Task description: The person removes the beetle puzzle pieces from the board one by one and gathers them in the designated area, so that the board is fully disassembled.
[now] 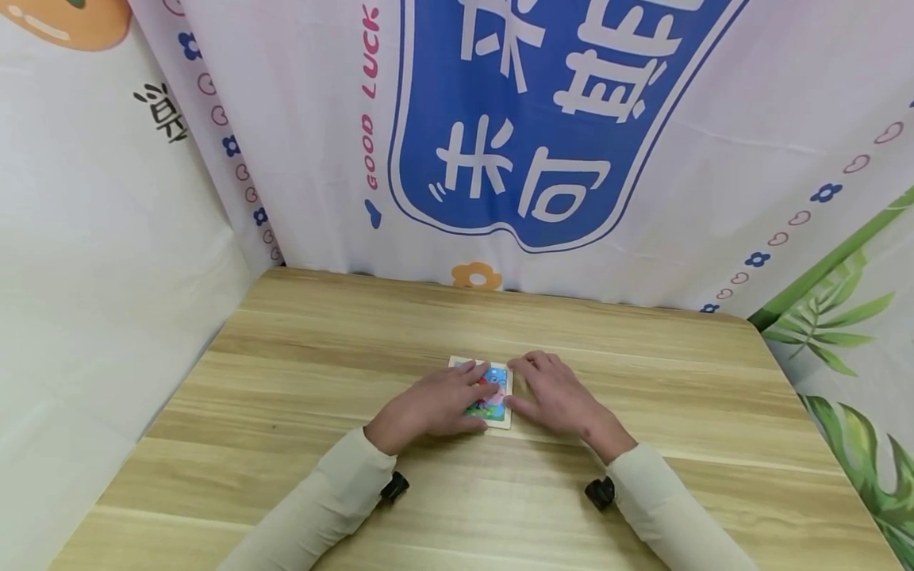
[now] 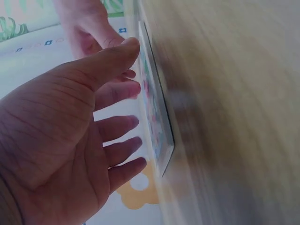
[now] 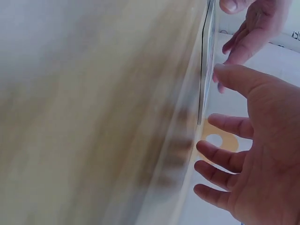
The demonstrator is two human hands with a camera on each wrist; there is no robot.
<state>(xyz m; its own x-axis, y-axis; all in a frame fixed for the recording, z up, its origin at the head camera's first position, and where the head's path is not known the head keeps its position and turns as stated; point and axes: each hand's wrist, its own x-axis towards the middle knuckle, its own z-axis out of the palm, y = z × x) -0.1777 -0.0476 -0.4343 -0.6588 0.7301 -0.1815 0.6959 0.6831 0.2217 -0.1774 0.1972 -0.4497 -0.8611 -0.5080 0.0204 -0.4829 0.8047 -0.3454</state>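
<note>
A small flat picture board (image 1: 491,411) with a pale border and a colourful cartoon scene lies on the wooden table. My left hand (image 1: 437,403) is spread over its left part, hiding much of the picture. At the right edge, my right hand (image 1: 560,396) has its thumb and index finger beside or on the border. In the left wrist view, the board (image 2: 158,105) shows as a thin slab, with the fingers of the left hand (image 2: 70,112) loosely extended along its face. The right wrist view shows the right hand (image 3: 265,145) with fingers apart, its thumb near the board (image 3: 206,70).
The wood-grain table (image 1: 286,381) reaches out on all sides of the board. A white printed cloth (image 1: 321,159) with a blue sign hangs along its back edge. More cloth (image 1: 93,238) hangs at the left, and leaf-printed cloth (image 1: 857,373) at the right.
</note>
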